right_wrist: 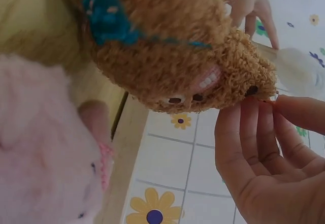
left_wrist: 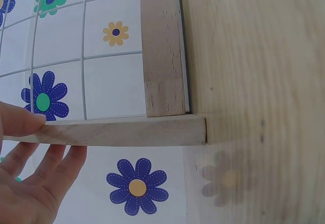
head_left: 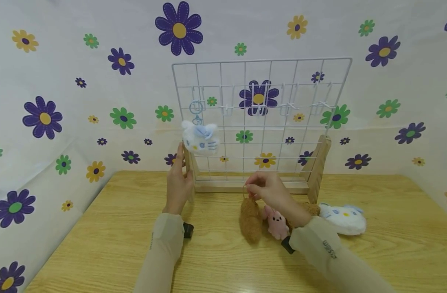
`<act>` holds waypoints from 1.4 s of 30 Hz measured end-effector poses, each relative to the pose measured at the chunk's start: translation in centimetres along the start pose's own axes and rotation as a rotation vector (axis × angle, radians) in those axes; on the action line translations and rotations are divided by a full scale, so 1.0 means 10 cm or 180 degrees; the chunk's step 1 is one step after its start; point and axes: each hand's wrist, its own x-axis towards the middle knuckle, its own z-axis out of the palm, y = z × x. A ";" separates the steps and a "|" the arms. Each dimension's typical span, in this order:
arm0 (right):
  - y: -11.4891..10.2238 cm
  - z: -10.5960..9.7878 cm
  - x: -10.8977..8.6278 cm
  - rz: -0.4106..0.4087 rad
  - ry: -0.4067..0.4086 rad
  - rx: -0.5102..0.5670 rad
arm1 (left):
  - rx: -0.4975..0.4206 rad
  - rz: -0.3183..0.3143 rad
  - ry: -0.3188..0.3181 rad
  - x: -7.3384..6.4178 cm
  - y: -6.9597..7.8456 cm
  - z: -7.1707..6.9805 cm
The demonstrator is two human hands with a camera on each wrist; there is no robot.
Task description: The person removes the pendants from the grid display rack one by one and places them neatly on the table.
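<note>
While right fingers (right_wrist: pixel 228 140) pinch a plush's (head_left: pixel 250 221) loop (head_left: pixel 243 191) and left fingers (left_wrist: pixel 72 163) a post (left_wrist: pixel 137 131), sleeve (head_left: pixel 315 236) lettering (head_left: pixel 329 249) blurs.

Yellow wooden table (head_left: pixel 110 240) spreading wide, white wall (head_left: pixel 133 24) standing behind its back edge and along its left edge, purple flowers (head_left: pixel 178 30), yellow flowers (head_left: pixel 297 27) and green flowers (head_left: pixel 123 118) dotting the wall, soft light shining.

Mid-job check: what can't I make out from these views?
Head: much of the second brown plush, behind the right forearm.
Head: lettering on the left sleeve, too small.
Right wrist: part of the held brown plush, cut by the top edge.
Left wrist: upper end of the wooden post and part of the left hand, past the left edge.
</note>
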 end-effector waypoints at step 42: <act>0.10 0.28 -0.24 -0.0352 -0.0905 -0.2054 | 0.0004 -0.0059 -0.0011 0.00 -0.01 0.00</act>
